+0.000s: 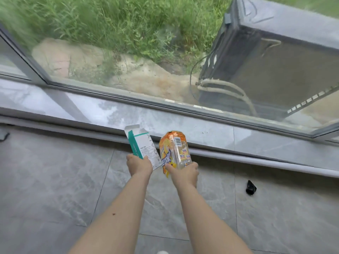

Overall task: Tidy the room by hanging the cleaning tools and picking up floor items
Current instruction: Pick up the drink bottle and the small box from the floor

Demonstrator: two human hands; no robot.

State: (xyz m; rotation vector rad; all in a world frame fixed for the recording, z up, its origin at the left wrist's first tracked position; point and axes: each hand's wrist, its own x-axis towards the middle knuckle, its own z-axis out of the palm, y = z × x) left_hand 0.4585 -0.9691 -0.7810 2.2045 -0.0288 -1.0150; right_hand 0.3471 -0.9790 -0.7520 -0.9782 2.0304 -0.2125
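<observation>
My left hand (pixel 139 165) grips the lower end of a white and teal cardboard box (pixel 142 146) whose top flap stands open. My right hand (pixel 184 173) holds a clear plastic bottle (pixel 174 150) with an orange and yellow label by its lower part. Both items are lifted above the grey tiled floor (pixel 55 189), side by side, just in front of the window sill (pixel 220 136). A small black object (pixel 250 187) lies on the floor to the right of my right hand.
A low marble sill runs across under a large window (pixel 128 61), with grass and an outdoor unit (pixel 266 70) behind the glass. A dark item (pixel 4 136) sits at the far left edge by the sill.
</observation>
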